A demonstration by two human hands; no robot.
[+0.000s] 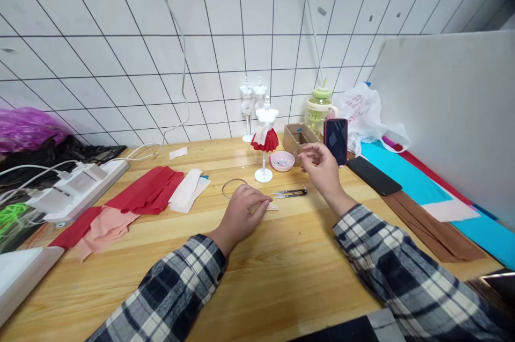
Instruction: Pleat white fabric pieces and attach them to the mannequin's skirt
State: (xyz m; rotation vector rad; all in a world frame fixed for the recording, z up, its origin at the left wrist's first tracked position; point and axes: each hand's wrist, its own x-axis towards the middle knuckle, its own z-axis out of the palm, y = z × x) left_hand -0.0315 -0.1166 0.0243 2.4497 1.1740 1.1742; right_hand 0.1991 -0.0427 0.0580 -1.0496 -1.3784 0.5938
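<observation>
My left hand [243,212] is low over the middle of the table, thumb and fingertips pinched together. Whatever they grip is too small to make out. A small pale pink scrap [273,206] shows just beyond those fingertips. My right hand [322,169] is raised further right, its thumb and fingers also pinched, and no thing can be made out in them. Between the hands lie small thread snips [290,193]. Behind them stands a white mini dress form [265,116] wearing a red ruffled skirt [265,142] with a pale pink piece above. A thin metal hoop [228,187] lies behind my left hand.
A pink bowl of beads [282,161], a cardboard box [300,138], a propped phone [336,140] and a green-lidded bottle [321,106] stand behind my right hand. Red fabric [148,191] and a power strip [80,186] lie left; brown fabric [434,229] and a black phone [374,175] lie right.
</observation>
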